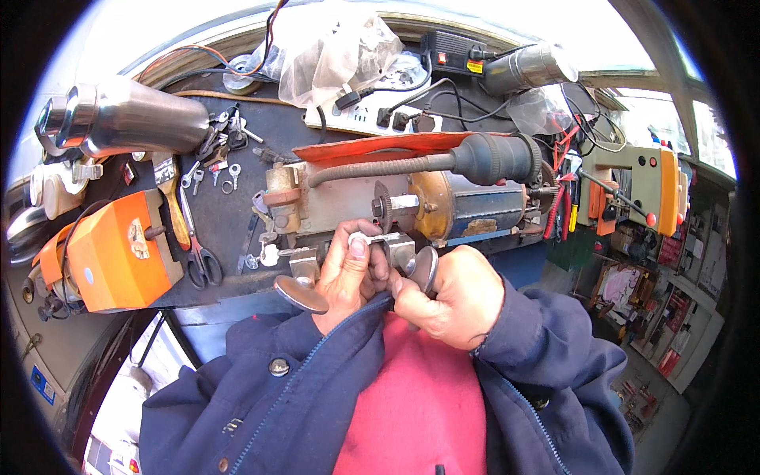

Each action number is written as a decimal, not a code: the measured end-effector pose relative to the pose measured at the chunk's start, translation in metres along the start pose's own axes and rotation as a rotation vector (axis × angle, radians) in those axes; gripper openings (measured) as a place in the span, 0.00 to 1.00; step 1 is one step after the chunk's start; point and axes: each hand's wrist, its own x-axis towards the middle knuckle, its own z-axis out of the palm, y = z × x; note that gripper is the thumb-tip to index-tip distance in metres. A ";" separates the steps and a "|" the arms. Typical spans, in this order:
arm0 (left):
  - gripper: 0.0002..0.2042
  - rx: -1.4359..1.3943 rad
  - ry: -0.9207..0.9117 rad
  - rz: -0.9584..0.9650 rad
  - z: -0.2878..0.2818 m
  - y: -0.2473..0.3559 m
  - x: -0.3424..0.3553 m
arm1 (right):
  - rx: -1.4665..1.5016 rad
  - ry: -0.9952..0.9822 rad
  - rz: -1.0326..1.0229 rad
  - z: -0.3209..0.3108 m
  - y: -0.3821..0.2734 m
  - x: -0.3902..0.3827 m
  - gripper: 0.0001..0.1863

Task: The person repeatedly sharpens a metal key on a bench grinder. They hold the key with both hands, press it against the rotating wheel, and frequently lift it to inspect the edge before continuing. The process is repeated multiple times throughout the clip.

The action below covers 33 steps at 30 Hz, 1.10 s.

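A key-cutting machine (483, 206) stands in front of me, with a cutter wheel (381, 204) and a black flexible lamp (487, 158) over it. My left hand (344, 281) pinches a key with a white head (356, 237), which lies across the right metal clamp (400, 252). My right hand (447, 297) is closed round the round knob (427, 261) of that clamp; its fingertips are partly hidden. To the left, a second clamp (304, 264) holds another key (271, 253) and has its own disc knob (299, 294) below it.
Left: an orange machine (119, 261), scissors (203, 265), brush (170, 190), steel flasks (142, 119) and loose keys (226, 174). Back: a power strip (356, 117), plastic bags (332, 55), cables and a steel cylinder (526, 67). Right: pliers (562, 190) and another orange-and-grey machine (665, 190).
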 end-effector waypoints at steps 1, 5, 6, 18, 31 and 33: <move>0.16 0.024 0.008 0.001 0.000 0.000 0.000 | -0.163 0.064 -0.133 -0.003 0.001 0.000 0.14; 0.17 0.023 0.023 -0.003 0.002 0.001 0.000 | -0.395 0.034 -0.195 -0.011 0.000 -0.001 0.16; 0.18 0.015 0.028 -0.010 0.003 0.001 0.000 | -0.389 0.039 -0.195 -0.011 -0.001 -0.001 0.16; 0.18 0.033 0.053 0.004 0.007 0.002 -0.001 | -0.346 0.099 -0.246 -0.011 -0.001 0.000 0.19; 0.18 0.109 0.034 -0.020 0.007 0.010 -0.001 | -0.134 0.019 -0.113 -0.013 0.005 -0.003 0.26; 0.17 0.041 0.026 -0.024 0.007 0.008 -0.001 | 0.245 0.017 0.004 -0.004 0.006 -0.003 0.27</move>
